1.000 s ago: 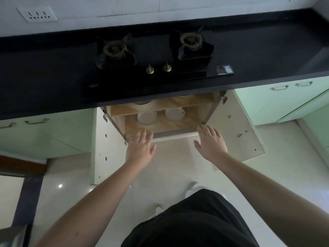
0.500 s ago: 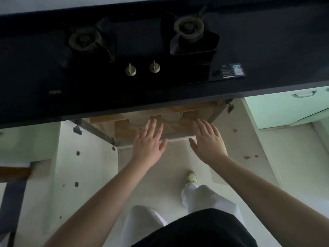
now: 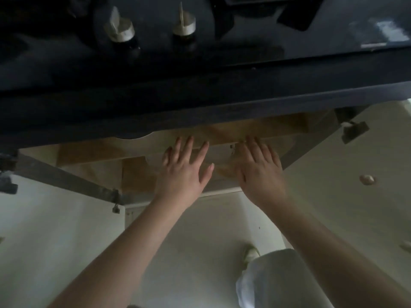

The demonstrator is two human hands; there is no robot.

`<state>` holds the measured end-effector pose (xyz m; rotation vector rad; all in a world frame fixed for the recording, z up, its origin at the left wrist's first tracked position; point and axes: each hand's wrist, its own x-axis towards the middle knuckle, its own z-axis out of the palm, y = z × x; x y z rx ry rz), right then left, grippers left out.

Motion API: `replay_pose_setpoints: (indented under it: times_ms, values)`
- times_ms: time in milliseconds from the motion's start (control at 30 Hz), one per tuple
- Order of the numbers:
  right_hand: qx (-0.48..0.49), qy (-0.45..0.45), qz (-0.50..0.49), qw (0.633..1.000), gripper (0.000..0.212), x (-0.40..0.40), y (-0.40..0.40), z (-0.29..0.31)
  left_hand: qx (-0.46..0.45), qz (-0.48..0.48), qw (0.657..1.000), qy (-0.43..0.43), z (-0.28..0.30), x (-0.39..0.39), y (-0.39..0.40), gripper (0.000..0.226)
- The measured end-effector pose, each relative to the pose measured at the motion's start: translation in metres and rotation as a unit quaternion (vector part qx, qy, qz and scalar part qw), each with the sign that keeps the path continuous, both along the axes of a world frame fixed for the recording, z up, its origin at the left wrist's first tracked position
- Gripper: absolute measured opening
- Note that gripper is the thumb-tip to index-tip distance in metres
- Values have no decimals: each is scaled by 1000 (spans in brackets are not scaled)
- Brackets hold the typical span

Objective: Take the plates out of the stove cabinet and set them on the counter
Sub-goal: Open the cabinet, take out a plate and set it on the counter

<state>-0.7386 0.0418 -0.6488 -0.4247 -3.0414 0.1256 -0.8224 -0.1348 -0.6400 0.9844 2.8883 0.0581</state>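
The stove cabinet [image 3: 93,172] stands open under the black counter [image 3: 200,101], its wooden shelves showing. Pale round plates [image 3: 153,147] lie on a shelf, mostly hidden by the counter edge and my hands. My left hand [image 3: 184,167] reaches into the opening with fingers spread and straight, holding nothing. My right hand [image 3: 258,167] reaches in beside it, fingers straight, also holding nothing. Whether either hand touches a plate is not clear.
Two brass stove knobs [image 3: 121,30] sit on the hob above. Both white cabinet doors [image 3: 55,241] are swung open to the left and right of the opening. Below are a pale tiled floor, my light trouser leg [image 3: 273,281] and a shoe.
The view has dropped and closed in on the cabinet. Both hands have moved forward into the opening over the shelf; the counter edge now hides most of the plates.
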Motion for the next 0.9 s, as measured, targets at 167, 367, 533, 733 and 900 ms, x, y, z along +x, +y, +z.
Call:
replay_pose_setpoints:
  times_ms: [167,367,533,733,900]
  values:
    - [32,100,-5,994,58,-37,19,-47,23,-33,999,32,-45,-24,8,63]
    - [62,221,-24,973,52,-73,39,-89,101,-32,989,107,-81,-66,28,58]
    - [83,246,-24,965,52,-79,47,-112,157,-27,975,156,-106,-94,45,57]
    - [96,224,-32,969,53,-85,57,-110,150,-11,977,154,-108,-120,66,57]
    - [66,218,-54,972,51,-99,77,-102,136,14,982,127,-102,-141,85,56]
